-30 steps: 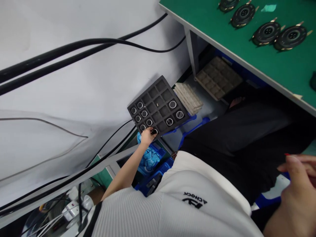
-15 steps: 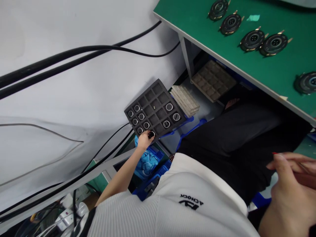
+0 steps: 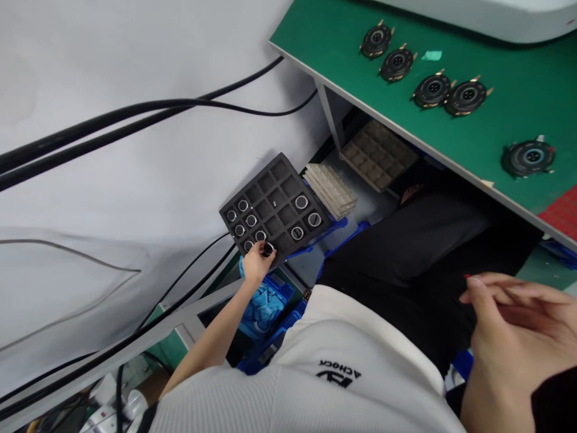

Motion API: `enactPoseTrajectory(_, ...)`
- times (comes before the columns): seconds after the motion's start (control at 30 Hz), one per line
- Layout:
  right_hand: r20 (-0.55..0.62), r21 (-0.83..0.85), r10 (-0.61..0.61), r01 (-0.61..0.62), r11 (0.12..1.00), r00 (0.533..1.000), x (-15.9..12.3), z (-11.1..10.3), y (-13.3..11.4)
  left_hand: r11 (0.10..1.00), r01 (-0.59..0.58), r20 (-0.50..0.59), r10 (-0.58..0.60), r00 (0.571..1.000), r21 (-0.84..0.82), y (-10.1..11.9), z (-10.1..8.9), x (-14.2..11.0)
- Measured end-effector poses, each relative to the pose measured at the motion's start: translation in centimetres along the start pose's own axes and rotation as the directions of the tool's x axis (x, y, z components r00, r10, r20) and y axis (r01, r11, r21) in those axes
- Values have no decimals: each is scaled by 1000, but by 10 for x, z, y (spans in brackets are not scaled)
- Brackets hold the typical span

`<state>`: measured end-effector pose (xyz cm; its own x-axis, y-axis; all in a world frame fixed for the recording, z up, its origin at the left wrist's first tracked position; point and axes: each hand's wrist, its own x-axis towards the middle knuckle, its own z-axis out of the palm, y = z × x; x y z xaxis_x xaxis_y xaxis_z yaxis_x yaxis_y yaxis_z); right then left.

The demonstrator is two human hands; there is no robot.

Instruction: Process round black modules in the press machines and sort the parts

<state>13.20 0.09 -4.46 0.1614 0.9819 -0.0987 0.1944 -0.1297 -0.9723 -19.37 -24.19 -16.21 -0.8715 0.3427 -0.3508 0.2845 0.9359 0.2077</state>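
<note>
My left hand [image 3: 256, 264] reaches to the near edge of a black compartment tray [image 3: 276, 203]. Its thumb and fingers close around a round black watch case [image 3: 268, 249] with a silver rim, at one of the compartments. Several similar round cases sit in other compartments on the tray's left side, and three more lie toward its right side. At the far right, my right hand [image 3: 518, 325] is raised in front of my dark trousers. Between its thumb and forefinger is a tiny red piece [image 3: 467, 276], too small to make out further.
Several watch bodies [image 3: 398, 64] lie back-up on the green table [image 3: 478, 135], near a light green scrap [image 3: 431, 55]. Pale stacked trays [image 3: 332, 189] stand beside the black tray. Black cables [image 3: 180, 103] cross by the wall. Blue bins [image 3: 265, 307] sit below my left arm.
My view has shifted, so the table and watch bodies appear lower and further left. My left hand stays at the same tray compartment, its fingers now around the case. My right hand keeps its pinch.
</note>
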Motion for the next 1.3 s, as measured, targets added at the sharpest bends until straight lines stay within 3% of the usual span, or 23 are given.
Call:
enactPoseTrajectory(0.1, 51, 123, -71, 64, 990, 996, -2, 2, 4, 975, -107, -7, 108, 994, -196, 51, -10, -12)
enactPoseTrajectory(0.17, 135, 207, -65, 36, 978, 989, -6, 5, 0, 877, -243, 28, 279, 960, -415, 95, -17, -24)
enactPoseTrajectory(0.23, 209, 266, -56, -2, 964, 976, -12, 9, -8, 584, -371, 11, 546, 838, -722, 140, -25, -39)
enactPoseTrajectory(0.3, 274, 310, -48, -41, 950, 961, -18, 13, -18, 290, -400, -58, 745, 665, -869, 178, -33, -55)
enactPoseTrajectory(0.33, 307, 333, -37, -71, 940, 951, -21, 15, -23, 191, -403, -90, 807, 583, -895, 195, -36, -63)
enactPoseTrajectory(0.43, 410, 410, 8, -192, 892, 912, -24, 17, -34, 30, -417, -152, 905, 396, -909, 229, -43, -81)
enactPoseTrajectory(0.5, 464, 455, 20, -258, 852, 886, -24, 14, -38, -12, -440, -164, 937, 308, -898, 243, -45, -89)
enactPoseTrajectory(0.6, 491, 499, 30, -309, 810, 871, -22, 6, -41, -62, -487, -186, 960, 211, -871, 256, -47, -97)
enactPoseTrajectory(0.73, 491, 509, 47, -330, 795, 870, -23, -4, -45, -114, -544, -223, 965, 138, -831, 266, -51, -102)
enactPoseTrajectory(1.0, 485, 465, 67, -322, 824, 872, -25, -13, -49, -128, -688, -231, 971, 60, -715, 276, -62, -107)
enactPoseTrajectory(1.3, 473, 429, 45, -275, 860, 880, -22, -14, -49, -134, -781, -226, 974, 9, -610, 278, -68, -107)
